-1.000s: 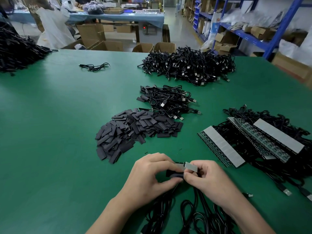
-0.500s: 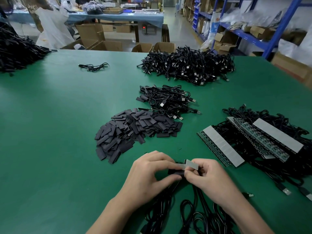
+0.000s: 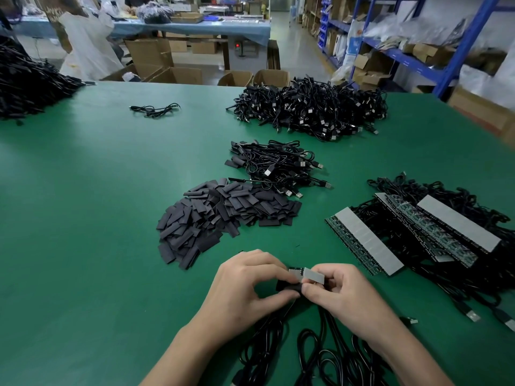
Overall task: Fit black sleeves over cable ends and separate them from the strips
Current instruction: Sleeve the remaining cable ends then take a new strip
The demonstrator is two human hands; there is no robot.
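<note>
Fingers (image 3: 264, 270) of the left hand (image 3: 242, 288) curl round a black sleeve (image 3: 287, 287), thumb beneath and forefinger on top, pinching it just above the counter (image 3: 83, 246). The right hand (image 3: 351, 299) pinches a short grey-backed strip piece (image 3: 313, 278), and the two hands touch at the tips. The cable (image 3: 264, 332) trails toward the person in loose black loops between the wrists.

This looks like the sliding step: sleeve going over the cable end while that end is attached to its bit of strip. How far the sleeve has got is hidden behind the fingertips.

To do it well, I would squeeze the sleeve by its edges rather than its flat faces, so that the mouth opens instead of closing. The end should go in square — a corner caught on the lip will likely wrinkle the sleeve. The right hand's grip belongs close to the joint, so that the small piece does not flex. Once the end is covered, a bend at the joint should free it from the strip; a tug on the cable would strain the connection.

The heap of spare sleeves (image 3: 223, 215) lies near, ahead and to the left. The full strips (image 3: 365, 240) lie on a tangle of cables to the right.
</note>
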